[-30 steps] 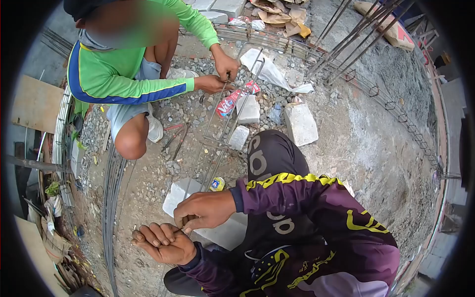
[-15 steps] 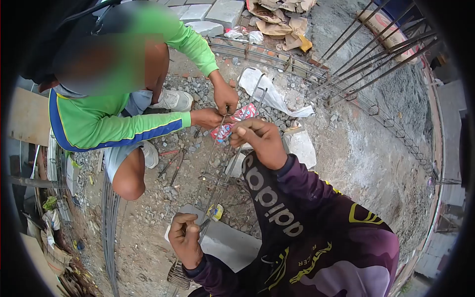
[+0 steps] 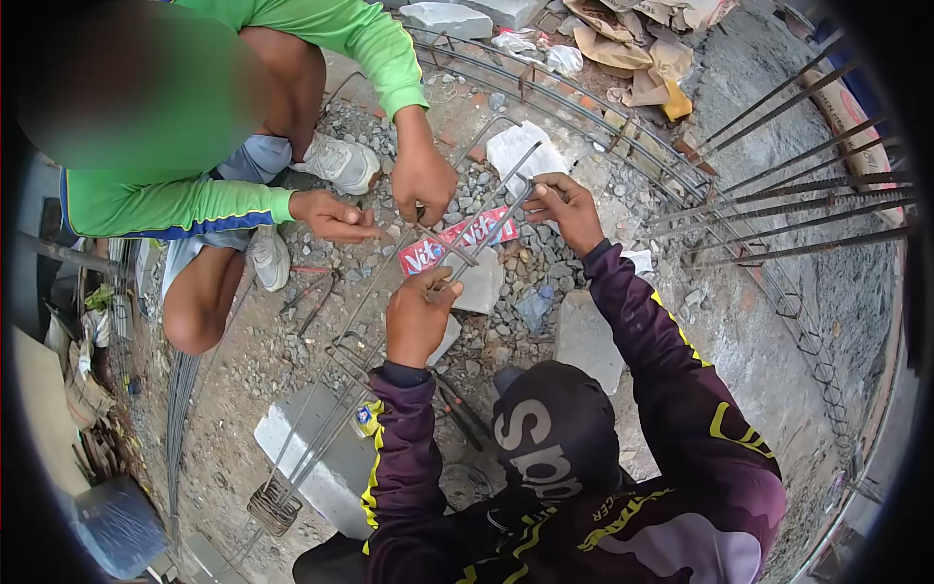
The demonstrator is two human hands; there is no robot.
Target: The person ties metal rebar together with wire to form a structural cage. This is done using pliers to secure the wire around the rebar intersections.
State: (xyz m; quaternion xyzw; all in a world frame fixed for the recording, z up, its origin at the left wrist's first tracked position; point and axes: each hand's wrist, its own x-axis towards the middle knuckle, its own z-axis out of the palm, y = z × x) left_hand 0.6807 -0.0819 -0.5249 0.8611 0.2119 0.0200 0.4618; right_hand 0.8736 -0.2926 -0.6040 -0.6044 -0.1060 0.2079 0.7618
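Note:
A long narrow frame of thin steel rebar [image 3: 326, 428] runs diagonally from lower left to upper centre. My right hand [image 3: 566, 212] is closed, thumb and fingers pinching a rebar near its hooked upper end. Lower down, my left hand [image 3: 420, 316] has its fingers curled around a rebar of the same frame. Bent stirrups [image 3: 275, 510] are bunched at the frame's lower end. Across from me, a co-worker's hand [image 3: 425, 180] touches the frame's far bar, while their other hand [image 3: 336, 216] is held beside it. Beneath the bars lies a red and white wrapper [image 3: 421, 256].
Concrete blocks [image 3: 590, 341] lie on the gravel, one under the frame. Upright rebars [image 3: 798, 200] stick out at the right. Another rebar cage [image 3: 555, 92] crosses behind. Pliers-like tools [image 3: 316, 302] lie by the co-worker's shoe [image 3: 269, 258]. Loose rods [image 3: 180, 428] extend at left.
My left hand has moved up the frame to the middle bars. My right hand has shifted right to the rebar end. The co-worker's hands have separated. The view has shifted.

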